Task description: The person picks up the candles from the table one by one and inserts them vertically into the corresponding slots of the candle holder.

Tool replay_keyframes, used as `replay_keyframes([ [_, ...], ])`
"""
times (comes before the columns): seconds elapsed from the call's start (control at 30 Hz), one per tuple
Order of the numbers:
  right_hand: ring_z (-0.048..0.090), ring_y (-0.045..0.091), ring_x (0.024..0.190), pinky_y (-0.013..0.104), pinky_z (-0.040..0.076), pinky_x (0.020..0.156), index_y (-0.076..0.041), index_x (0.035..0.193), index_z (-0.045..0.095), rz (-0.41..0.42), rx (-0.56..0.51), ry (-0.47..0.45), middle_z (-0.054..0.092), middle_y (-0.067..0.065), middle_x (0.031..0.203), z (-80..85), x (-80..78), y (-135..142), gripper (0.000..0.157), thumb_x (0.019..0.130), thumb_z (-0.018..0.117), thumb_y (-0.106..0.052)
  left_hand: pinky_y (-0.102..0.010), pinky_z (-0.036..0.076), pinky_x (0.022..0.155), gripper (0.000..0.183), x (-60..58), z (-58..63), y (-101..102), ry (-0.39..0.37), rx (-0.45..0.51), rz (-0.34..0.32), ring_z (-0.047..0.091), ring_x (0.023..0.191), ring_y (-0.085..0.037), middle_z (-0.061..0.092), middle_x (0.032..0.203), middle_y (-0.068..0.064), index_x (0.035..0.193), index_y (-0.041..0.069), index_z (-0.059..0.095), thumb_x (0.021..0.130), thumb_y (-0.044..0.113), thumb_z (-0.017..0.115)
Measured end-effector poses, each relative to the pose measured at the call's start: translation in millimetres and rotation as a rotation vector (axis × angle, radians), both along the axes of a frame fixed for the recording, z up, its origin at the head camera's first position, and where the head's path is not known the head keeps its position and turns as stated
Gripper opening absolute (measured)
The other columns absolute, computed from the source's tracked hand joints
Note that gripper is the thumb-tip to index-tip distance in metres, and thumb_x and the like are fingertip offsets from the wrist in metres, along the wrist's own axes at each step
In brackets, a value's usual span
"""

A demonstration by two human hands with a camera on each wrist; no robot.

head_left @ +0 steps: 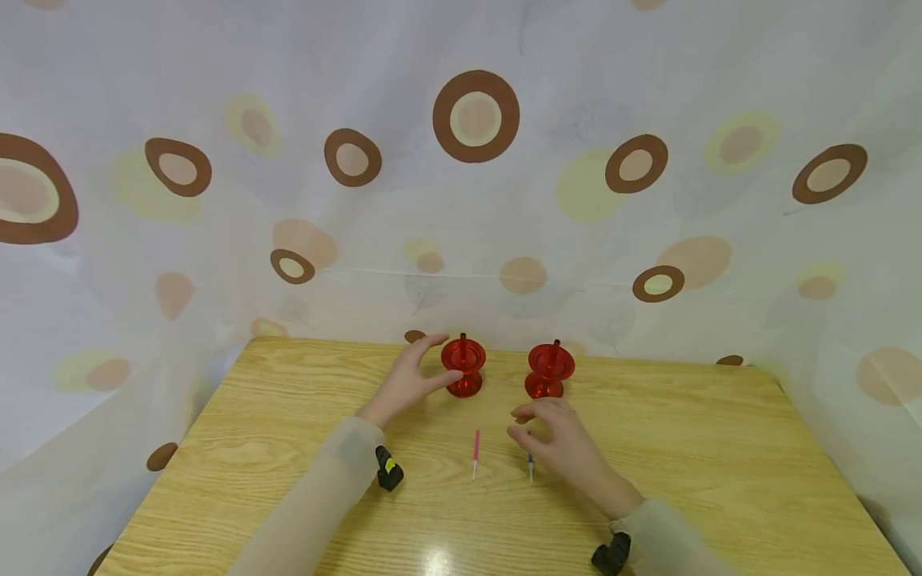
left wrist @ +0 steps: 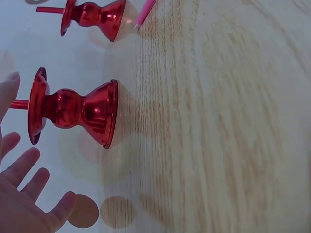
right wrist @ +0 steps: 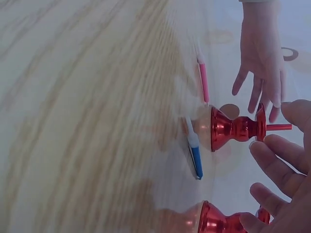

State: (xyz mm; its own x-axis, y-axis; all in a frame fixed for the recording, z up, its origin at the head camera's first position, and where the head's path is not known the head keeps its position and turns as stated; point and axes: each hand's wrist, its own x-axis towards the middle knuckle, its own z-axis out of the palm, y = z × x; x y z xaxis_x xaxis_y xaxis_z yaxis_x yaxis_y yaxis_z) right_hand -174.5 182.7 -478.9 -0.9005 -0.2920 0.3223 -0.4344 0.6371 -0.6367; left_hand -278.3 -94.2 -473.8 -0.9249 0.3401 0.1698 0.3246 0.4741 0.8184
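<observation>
Two shiny red candle holders, each with a thin upright tube in its dish, stand near the table's back edge. My left hand point(head_left: 403, 386) reaches beside the left candle holder point(head_left: 464, 386), thumb and fingers spread apart at its dish. In the left wrist view a gap shows between those fingers and the holder's stem point(left wrist: 68, 108). My right hand point(head_left: 569, 448) hovers in front of the right candle holder point(head_left: 551, 364), fingers loosely bent with nothing between them. Below its fingertips lies a small blue candle point(right wrist: 196, 158) with a white base, partly hidden in the head view. A pink candle point(head_left: 476, 446) lies left of it.
The light wooden table point(head_left: 720, 472) ends at the back against a white patterned curtain point(head_left: 475, 216), which also runs along both sides. A black wrist camera point(head_left: 389, 470) sits at my left cuff, another point(head_left: 612, 554) at my right.
</observation>
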Motion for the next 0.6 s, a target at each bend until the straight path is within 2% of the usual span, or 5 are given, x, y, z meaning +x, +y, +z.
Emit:
replay_keyframes([
  [0.37,0.063,0.027,0.106,0.053,0.049,0.096,-0.004,0.108,0.076,0.024,0.003,0.037,0.075,0.003,0.102,-7.2,-1.8,-10.4,0.021,0.092,0.080,-0.016,-0.054,0.032,0.122,0.074,-5.3,-3.2,6.0,0.004,-0.006,0.002,0.040,0.149,-0.030,0.050,0.157,-0.006,0.154,0.015,0.050,0.092,0.037,0.082],
  [0.6,0.063,0.025,0.107,0.051,0.049,0.099,-0.006,0.109,0.077,0.021,0.010,-0.007,0.075,0.002,0.103,-7.4,-0.8,-16.9,0.021,0.092,0.080,-0.018,-0.054,0.032,0.121,0.072,-6.7,-5.1,7.8,-0.001,-0.002,-0.003,0.041,0.148,-0.029,0.052,0.156,-0.005,0.153,0.016,0.051,0.092,0.038,0.081],
])
